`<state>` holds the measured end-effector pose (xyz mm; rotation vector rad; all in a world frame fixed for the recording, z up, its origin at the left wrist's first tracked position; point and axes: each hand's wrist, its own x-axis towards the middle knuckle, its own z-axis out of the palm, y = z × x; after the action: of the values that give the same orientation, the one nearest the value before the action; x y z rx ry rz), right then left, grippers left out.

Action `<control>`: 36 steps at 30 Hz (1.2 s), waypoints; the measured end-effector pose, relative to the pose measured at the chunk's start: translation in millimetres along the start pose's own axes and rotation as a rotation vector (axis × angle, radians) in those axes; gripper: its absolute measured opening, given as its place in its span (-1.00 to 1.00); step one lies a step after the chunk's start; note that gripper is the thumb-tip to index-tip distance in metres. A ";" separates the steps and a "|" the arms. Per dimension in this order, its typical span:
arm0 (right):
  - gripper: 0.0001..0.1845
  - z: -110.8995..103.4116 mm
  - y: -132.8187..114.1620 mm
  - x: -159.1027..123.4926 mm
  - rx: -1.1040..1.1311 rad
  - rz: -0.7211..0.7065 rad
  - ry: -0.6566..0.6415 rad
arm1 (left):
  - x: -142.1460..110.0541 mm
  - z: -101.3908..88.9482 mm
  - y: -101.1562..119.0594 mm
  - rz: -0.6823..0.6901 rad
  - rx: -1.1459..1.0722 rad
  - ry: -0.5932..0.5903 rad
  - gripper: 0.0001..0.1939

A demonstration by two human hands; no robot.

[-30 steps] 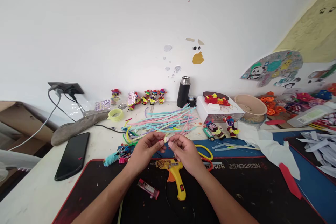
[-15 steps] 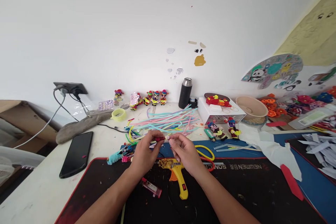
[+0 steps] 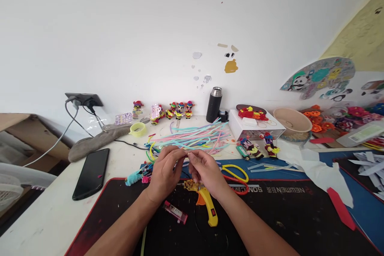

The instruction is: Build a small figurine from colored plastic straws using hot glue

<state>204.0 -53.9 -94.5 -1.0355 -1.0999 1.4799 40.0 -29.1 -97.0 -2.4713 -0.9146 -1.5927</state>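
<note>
White wall (image 3: 135, 40) rises behind a cluttered table (image 3: 45, 216) in the head view. The left hand (image 3: 166, 172) curls its fingers, their grip partly hidden; the right hand (image 3: 207, 170) pinches with thumb and forefinger. Between the meeting fingertips lies a small piece (image 3: 187, 154), mostly covered, its shape too hidden to tell. Below them, a yellow glue gun (image 3: 210, 208) lies on the black mat (image 3: 270, 216), beside a pink-red tube (image 3: 175, 212).

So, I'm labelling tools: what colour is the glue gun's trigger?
Orange, on the glue gun; head view.
</note>
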 end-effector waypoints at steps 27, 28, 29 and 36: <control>-0.64 -24.4 -1.5 -5.5 -0.080 -0.098 0.060 | -4.3 3.4 5.7 -0.506 -0.304 -0.188 -0.60; -0.64 -25.0 -2.4 -5.7 -0.092 -0.098 0.059 | -3.2 3.0 4.3 -0.591 -0.340 -0.189 -0.62; -0.65 -25.6 -3.2 -6.0 -0.105 -0.098 0.058 | -2.2 3.0 2.9 -0.668 -0.375 -0.199 -0.62; -0.70 -30.0 -5.0 -4.9 -0.185 -0.119 0.068 | 0.9 7.1 1.1 -0.862 -0.587 -0.316 -0.60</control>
<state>234.7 -54.1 -96.0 -1.1194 -1.2451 1.2578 46.6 -27.1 -99.2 -2.9831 -2.0306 -1.9119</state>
